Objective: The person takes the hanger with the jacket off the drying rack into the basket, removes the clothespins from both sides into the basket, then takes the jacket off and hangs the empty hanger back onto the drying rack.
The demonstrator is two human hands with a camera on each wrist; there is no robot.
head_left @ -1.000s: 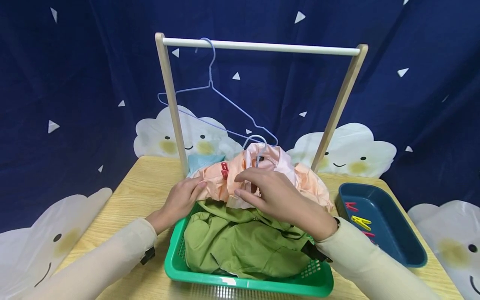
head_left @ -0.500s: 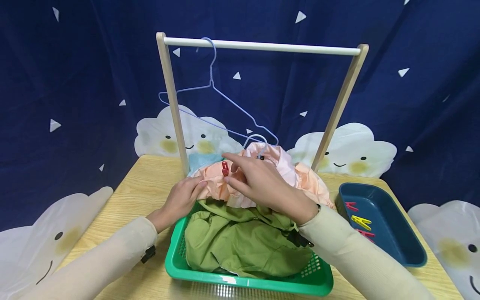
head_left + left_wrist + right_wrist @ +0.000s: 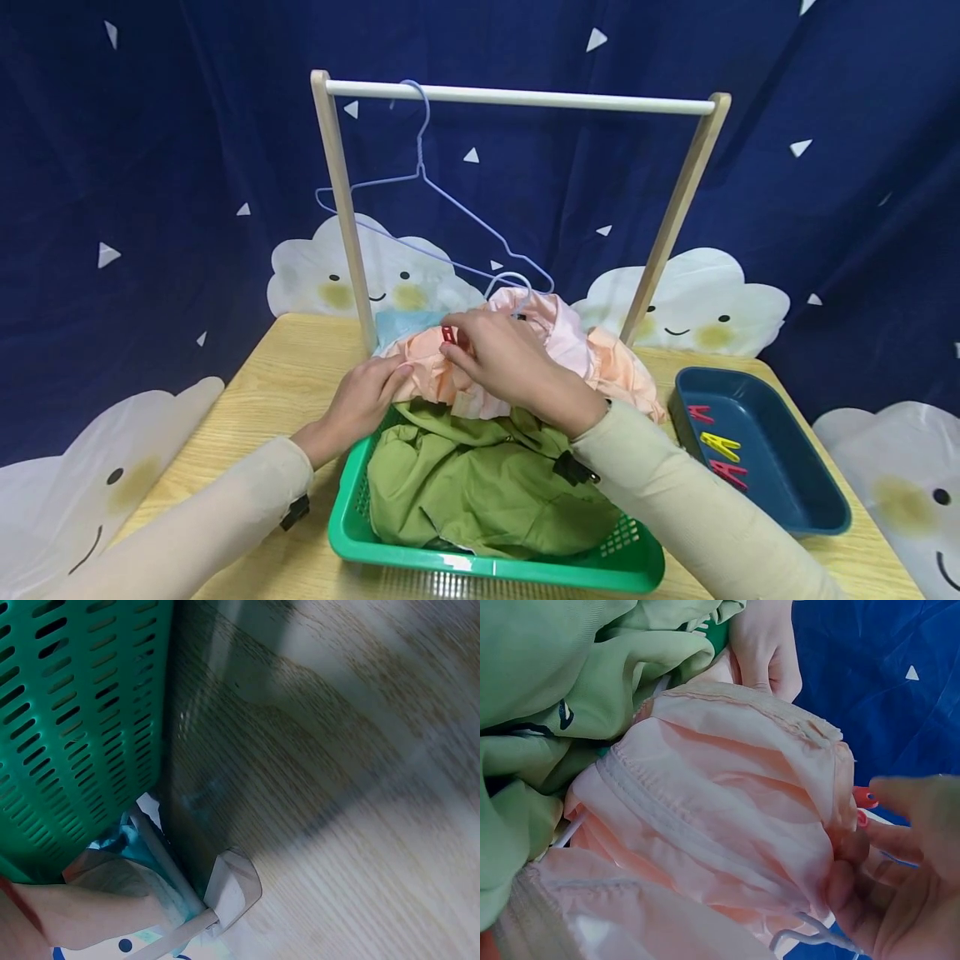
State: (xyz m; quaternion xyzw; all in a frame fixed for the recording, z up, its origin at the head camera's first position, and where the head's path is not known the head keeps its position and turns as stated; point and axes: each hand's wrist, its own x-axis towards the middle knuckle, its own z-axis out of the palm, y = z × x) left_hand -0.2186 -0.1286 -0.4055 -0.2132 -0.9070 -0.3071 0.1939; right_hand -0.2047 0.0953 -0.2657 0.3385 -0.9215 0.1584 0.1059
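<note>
A peach-pink garment (image 3: 427, 375) lies bunched over the back of a green basket (image 3: 495, 568), with a pale hanger (image 3: 517, 277) poking out at its neck. My left hand (image 3: 363, 398) grips the garment's left side between thumb and fingers. Upright on the cloth sits a red clothespin (image 3: 447, 335), which my right hand (image 3: 510, 354) pinches between thumb and index finger. In the right wrist view the red clothespin (image 3: 865, 797) shows at the garment's edge, partly hidden by the fingers. Olive-green cloth (image 3: 495, 492) fills the basket's front.
A wooden rack with a white bar (image 3: 570, 100) stands behind, a lavender hanger (image 3: 468, 215) hooked on it. Light blue cloth (image 3: 405, 321) lies at its left foot. On the right, a dark blue tray (image 3: 813, 492) holds red and yellow clothespins (image 3: 720, 446).
My right hand has moved left across the garment to the red clothespin and closed its thumb and index finger on it. The left hand has stayed in place.
</note>
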